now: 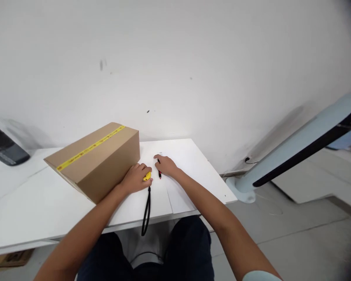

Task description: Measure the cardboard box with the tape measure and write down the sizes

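Head view: the left hand (136, 177) is curled shut over a small yellow tool (147, 176) that lies on the white table (46, 203), just beside the near corner of a cardboard box (96, 160) sealed with a yellow tape strip (90, 147). Only the tool's rounded end shows past the fingers. A black strap (146, 212) runs from it toward the person and loops down over the table's front edge.

The right hand (165, 166) rests palm down on a red and black pen (159, 173) a little to the right. Its fingers are bent over the pen, but I cannot tell whether they grip it or only lie on it.

The pen's long axis runs from near to far, toward the wall (175, 58); its far part is under the hand, so which end is the tip stays unclear. It looks light, stiff and smooth, likely to roll, and is best pinched at mid-barrel. The yellow tool seems small, hard and light, easy to hold in a full fist, and the limp strap would swing if lifted.

A pale arm with a dark underside (304, 144) slants up at the right
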Motion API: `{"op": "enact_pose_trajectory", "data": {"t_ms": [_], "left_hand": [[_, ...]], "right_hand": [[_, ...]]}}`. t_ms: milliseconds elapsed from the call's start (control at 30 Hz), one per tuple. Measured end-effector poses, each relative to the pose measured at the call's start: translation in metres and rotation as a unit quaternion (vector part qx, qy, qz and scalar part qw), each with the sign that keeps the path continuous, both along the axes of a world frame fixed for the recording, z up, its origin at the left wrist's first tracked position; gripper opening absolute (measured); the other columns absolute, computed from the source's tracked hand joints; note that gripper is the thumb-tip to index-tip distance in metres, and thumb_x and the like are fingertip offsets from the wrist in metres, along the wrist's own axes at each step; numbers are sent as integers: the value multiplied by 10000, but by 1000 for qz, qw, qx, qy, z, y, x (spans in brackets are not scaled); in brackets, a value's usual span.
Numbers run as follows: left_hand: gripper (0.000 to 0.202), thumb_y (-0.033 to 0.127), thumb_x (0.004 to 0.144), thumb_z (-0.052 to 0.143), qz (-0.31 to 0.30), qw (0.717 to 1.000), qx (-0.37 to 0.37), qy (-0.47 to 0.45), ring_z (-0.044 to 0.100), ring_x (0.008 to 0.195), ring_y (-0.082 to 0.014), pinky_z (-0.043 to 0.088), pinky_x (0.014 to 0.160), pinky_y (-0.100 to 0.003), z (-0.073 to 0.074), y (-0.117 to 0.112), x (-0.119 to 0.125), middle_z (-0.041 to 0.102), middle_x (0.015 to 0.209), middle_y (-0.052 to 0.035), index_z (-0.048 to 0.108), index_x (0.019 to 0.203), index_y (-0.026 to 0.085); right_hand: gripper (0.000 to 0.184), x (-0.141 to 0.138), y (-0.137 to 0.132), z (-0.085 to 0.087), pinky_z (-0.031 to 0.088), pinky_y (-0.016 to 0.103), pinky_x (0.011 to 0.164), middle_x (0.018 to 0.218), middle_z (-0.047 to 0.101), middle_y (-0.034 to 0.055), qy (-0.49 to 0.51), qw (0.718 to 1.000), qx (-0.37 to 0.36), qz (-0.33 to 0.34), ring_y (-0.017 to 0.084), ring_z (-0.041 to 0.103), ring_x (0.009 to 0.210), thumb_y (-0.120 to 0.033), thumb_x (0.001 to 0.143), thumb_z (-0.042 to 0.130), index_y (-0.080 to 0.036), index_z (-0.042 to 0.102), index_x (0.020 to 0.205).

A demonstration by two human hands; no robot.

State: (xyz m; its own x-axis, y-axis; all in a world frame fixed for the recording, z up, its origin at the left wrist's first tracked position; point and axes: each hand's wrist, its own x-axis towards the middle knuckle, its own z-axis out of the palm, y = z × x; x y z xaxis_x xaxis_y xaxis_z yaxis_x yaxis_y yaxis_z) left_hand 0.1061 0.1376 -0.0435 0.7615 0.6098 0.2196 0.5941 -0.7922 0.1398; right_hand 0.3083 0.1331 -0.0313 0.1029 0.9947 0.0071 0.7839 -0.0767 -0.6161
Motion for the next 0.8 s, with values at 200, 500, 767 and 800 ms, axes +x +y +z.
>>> {"op": "enact_pose_trajectory", "data": {"t_ms": [200,500,767,800], "left_hand": [[258,354,882,579,30,998,-7,-51,595,997,-301,462,884,-456,-12,15,20,667,1070,-110,644,1069,188],[285,339,941,544,-41,997,-2,-62,587,1165,-271,431,946,-419,-19,18,19,640,1288,-74,651,1194,264],[339,491,971,523,-115,991,24,-58,617,1069,-254,397,905,-410,-21,13,24,680,1207,-54,703,1142,261],[356,503,973,519,-116,992,17,-50,610,1077,-255,395,903,-407,-21,12,25,672,1225,-53,691,1181,270]], "right_hand": [[351,48,-21,-3,490,305,719,860,731,43,192,977,98,1,183,657,763,-473,945,513,-215,611,1161],[621,43,-30,-44,359,314,564,572,440,-29,309,942,129,-15,160,406,530,-773,921,332,-245,656,864],[381,43,-31,-37,430,321,678,707,651,21,194,975,83,-76,200,582,729,-522,870,601,-217,618,642],[360,42,-31,-36,432,320,682,717,661,21,195,975,79,-74,201,589,738,-501,863,609,-215,624,645]]}}
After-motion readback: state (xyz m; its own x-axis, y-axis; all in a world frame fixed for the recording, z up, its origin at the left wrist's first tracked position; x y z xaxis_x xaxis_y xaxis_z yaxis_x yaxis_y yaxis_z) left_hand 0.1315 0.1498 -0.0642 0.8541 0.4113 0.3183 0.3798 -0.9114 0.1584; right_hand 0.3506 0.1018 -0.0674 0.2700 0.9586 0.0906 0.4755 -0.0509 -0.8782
